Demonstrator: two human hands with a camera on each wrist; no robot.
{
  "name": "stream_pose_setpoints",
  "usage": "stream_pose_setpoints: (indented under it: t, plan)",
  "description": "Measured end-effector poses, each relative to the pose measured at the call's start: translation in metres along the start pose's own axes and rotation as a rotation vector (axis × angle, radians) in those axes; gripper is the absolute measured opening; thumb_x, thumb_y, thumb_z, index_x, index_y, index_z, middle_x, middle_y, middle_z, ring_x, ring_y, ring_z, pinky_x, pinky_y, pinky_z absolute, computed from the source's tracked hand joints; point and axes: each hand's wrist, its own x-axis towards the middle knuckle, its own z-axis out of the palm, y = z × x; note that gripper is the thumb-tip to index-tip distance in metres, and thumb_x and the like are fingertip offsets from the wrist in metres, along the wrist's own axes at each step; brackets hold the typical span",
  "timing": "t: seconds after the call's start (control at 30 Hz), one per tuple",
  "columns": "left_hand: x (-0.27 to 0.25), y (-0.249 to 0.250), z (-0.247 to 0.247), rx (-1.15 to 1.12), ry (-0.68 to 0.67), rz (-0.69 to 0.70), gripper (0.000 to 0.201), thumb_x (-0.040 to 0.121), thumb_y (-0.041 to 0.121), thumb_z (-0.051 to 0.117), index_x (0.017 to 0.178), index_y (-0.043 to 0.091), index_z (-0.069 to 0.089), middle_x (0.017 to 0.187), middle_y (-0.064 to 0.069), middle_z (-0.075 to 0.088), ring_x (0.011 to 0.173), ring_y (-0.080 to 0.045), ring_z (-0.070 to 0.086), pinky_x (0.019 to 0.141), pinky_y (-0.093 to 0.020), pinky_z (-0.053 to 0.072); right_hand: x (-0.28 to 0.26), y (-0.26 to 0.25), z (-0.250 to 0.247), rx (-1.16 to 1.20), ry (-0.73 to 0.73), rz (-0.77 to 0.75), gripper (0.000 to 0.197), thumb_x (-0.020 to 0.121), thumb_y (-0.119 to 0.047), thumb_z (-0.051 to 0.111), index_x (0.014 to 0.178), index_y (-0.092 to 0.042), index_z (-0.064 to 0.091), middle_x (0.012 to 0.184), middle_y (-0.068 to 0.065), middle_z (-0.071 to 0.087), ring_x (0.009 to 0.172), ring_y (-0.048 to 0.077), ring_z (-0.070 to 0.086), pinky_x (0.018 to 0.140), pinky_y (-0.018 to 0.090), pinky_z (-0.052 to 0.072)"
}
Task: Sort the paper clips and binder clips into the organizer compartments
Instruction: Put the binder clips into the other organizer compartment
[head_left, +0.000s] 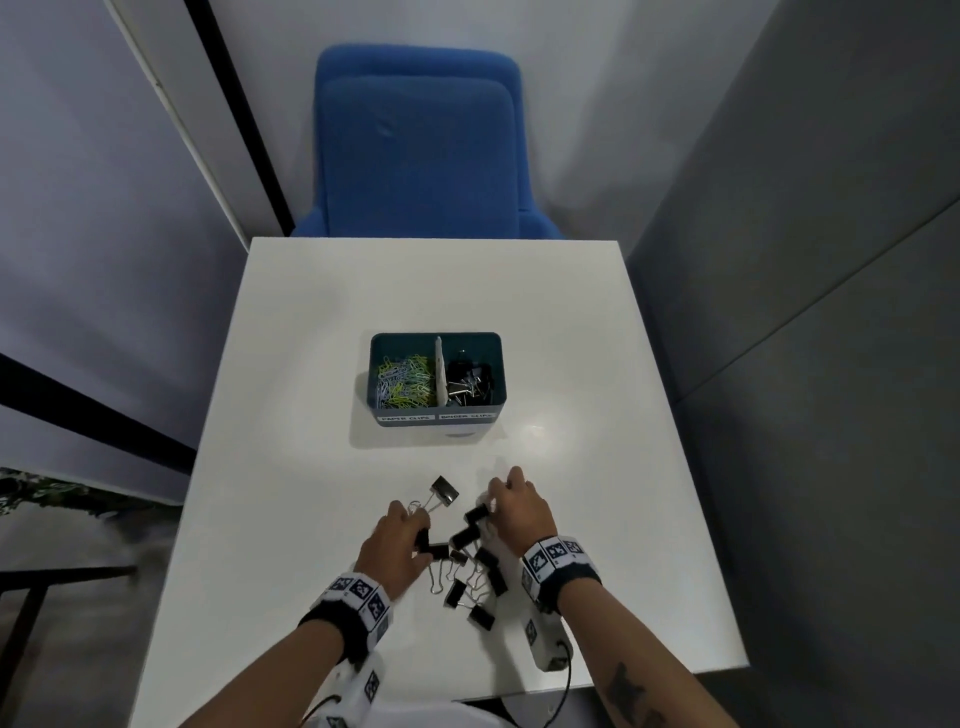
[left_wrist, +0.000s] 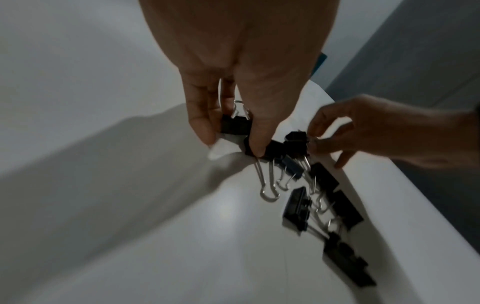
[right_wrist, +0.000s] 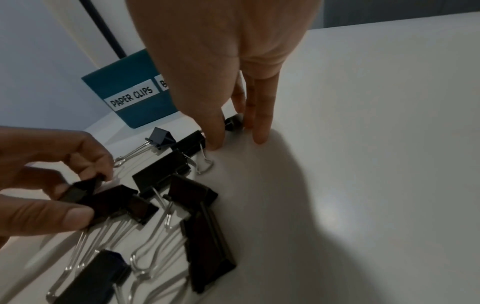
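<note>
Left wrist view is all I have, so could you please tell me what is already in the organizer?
Observer: In the head view the organizer holds coloured paper clips in its left compartment and black binder clips in its right.
Operator: Thank you. Are the compartments labelled?
Observer: Yes. The right wrist view shows a front label reading PAPER CLIPS; the label beside it is mostly hidden by the right hand.
Operator: Does any clip lie apart from the pile?
Observer: Yes, a lone binder clip lies between the left hand and the organizer.
</note>
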Motion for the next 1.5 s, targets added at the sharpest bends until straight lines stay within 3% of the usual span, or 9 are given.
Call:
stream_pose_setpoints:
  t: [0.2, 0.4, 0.63, 0.73, 0.83, 0.97, 1.13, 1.33, 1.5]
  plan:
    - [0.006, 0.003, -0.011, -0.060, 0.080, -0.015, 0.016, 0.087, 0.016, 0.063, 0.090, 0.023, 0.049, 0.095, 0.003, 0.043, 0.071, -0.016, 0.051, 0.060, -0.025, 0.037, -0.011, 0.012, 0.005, 0.166, 0.059, 0.144, 0.015, 0.092, -0.020, 0.051, 0.096, -0.007, 0.057, 0.100, 0.008, 0.048, 0.073, 0.032, 0.057, 0.062, 0.037, 0.048]
    - [0.029, 0.048, -0.075, -0.094, 0.131, 0.245, 0.029, 0.093, 0.012, 0.054, 0.120, 0.021, 0.049, 0.098, 0.004, 0.060, 0.071, -0.013, 0.059, 0.063, -0.029, 0.054, -0.022, 0.024, -0.003, 0.318, 0.055, 0.214, 0.013, 0.085, -0.017, 0.057, 0.088, -0.010, 0.067, 0.091, 0.006, 0.062, 0.081, 0.021, 0.056, 0.067, 0.024, 0.037]
    - [0.101, 0.099, -0.152, -0.254, 0.303, 0.234, 0.036, 0.091, 0.017, 0.062, 0.124, 0.017, 0.048, 0.101, -0.001, 0.066, 0.069, -0.012, 0.062, 0.058, -0.025, 0.053, 0.000, 0.009, -0.064, 0.405, 0.220, 0.160, 0.014, 0.083, -0.010, 0.060, 0.089, -0.010, 0.073, 0.086, 0.005, 0.069, 0.073, 0.013, 0.054, 0.062, 0.018, 0.037]
    - [0.104, 0.102, -0.149, -0.096, 0.377, 0.247, 0.037, 0.093, 0.025, 0.059, 0.127, 0.016, 0.048, 0.110, -0.003, 0.064, 0.087, -0.020, 0.062, 0.073, -0.034, 0.053, 0.021, -0.008, -0.104, 0.464, 0.341, 0.109, 0.012, 0.084, -0.014, 0.062, 0.088, -0.012, 0.073, 0.081, 0.002, 0.071, 0.070, 0.012, 0.058, 0.068, 0.020, 0.044]
    - [0.091, 0.089, -0.126, 0.015, 0.455, 0.268, 0.023, 0.094, 0.010, 0.051, 0.116, 0.013, 0.056, 0.101, -0.004, 0.064, 0.070, -0.014, 0.056, 0.058, -0.022, 0.046, 0.047, -0.023, -0.134, 0.603, 0.391, 0.114, 0.012, 0.088, -0.021, 0.061, 0.091, -0.016, 0.071, 0.078, 0.000, 0.070, 0.067, 0.014, 0.065, 0.069, 0.033, 0.057]
    - [0.073, 0.054, -0.087, 0.151, 0.225, 0.245, 0.028, 0.092, 0.015, 0.051, 0.120, 0.017, 0.052, 0.123, -0.005, 0.056, 0.101, -0.021, 0.059, 0.072, -0.029, 0.052, 0.062, -0.032, -0.150, 0.661, 0.422, 0.169, 0.027, 0.088, -0.029, 0.059, 0.110, -0.016, 0.066, 0.099, 0.003, 0.069, 0.089, 0.019, 0.066, 0.079, 0.034, 0.054]
    - [0.059, 0.017, -0.041, 0.393, -0.291, 0.218, 0.104, 0.073, 0.056, 0.070, 0.150, 0.032, 0.004, 0.160, -0.003, 0.003, 0.143, -0.030, 0.013, 0.108, -0.051, 0.030, 0.022, -0.025, -0.107, 0.367, 0.204, 0.086, 0.036, 0.090, -0.032, 0.062, 0.122, -0.018, 0.057, 0.114, 0.005, 0.059, 0.102, 0.022, 0.059, 0.080, 0.029, 0.045]
    - [0.044, 0.004, -0.024, 0.590, -0.257, 0.291, 0.097, 0.075, 0.046, 0.071, 0.150, 0.025, 0.012, 0.159, -0.007, 0.004, 0.138, -0.029, 0.019, 0.099, -0.042, 0.035, -0.043, 0.004, -0.023, 0.046, -0.284, 0.061, 0.112, 0.062, -0.051, 0.083, 0.147, -0.030, 0.013, 0.135, 0.008, 0.030, 0.104, 0.029, 0.056, 0.084, 0.041, 0.052]
    - [0.033, -0.004, -0.012, 0.291, -0.149, 0.224, 0.071, 0.079, 0.023, 0.071, 0.140, 0.021, 0.036, 0.147, -0.009, 0.023, 0.123, -0.030, 0.035, 0.076, -0.041, 0.053, -0.060, -0.001, 0.005, 0.054, -0.246, 0.002, 0.109, 0.062, -0.032, 0.084, 0.145, -0.034, 0.013, 0.126, 0.005, 0.027, 0.098, 0.030, 0.052, 0.075, 0.042, 0.054]
